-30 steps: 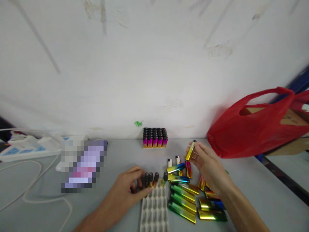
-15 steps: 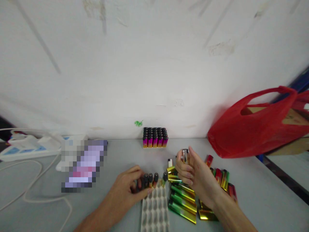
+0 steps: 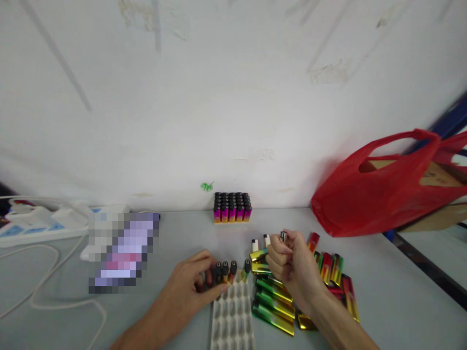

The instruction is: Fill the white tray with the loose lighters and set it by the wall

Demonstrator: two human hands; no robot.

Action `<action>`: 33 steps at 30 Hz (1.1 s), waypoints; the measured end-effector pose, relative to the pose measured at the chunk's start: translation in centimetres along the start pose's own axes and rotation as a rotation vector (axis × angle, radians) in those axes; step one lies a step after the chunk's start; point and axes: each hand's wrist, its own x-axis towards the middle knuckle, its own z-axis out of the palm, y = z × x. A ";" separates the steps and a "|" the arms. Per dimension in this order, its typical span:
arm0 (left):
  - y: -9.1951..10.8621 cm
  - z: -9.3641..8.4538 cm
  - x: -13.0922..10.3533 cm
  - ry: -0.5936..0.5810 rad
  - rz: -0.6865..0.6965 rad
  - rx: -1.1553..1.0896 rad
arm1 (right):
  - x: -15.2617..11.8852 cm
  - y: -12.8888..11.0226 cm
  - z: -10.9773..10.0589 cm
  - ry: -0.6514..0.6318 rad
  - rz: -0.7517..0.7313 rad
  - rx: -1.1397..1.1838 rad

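In the head view a pale grey tray with rows of cupped slots lies before me, with several black-topped lighters upright in its far row and a gap among them. My left hand is closed at the tray's far left corner, its thumb on the edge and its fingers curled beside the leftmost lighter; some fingertips are hidden. Right of the tray, my right hand is closed around a lighter, of which only the metal-topped end shows. Green-and-gold lighters lie below that hand.
A full block of purple-and-orange lighters stands against the wall. Red-and-gold lighters lie beyond my right wrist. A red plastic bag sits at right. At left are a blurred phone, a power strip and a white cable.
My right hand has turned and closed further around its lighter, dropping slightly, so less of the lighter shows. The left hand keeps its place at the tray. The view has shifted slightly.
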 end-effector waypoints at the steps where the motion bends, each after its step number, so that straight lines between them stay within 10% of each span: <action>1: 0.0 0.0 0.0 0.000 0.004 0.001 | 0.0 0.0 0.1 -0.004 0.003 -0.005; 33: -0.6 0.2 0.2 0.007 0.027 0.001 | -0.1 0.5 0.8 0.006 0.038 -0.128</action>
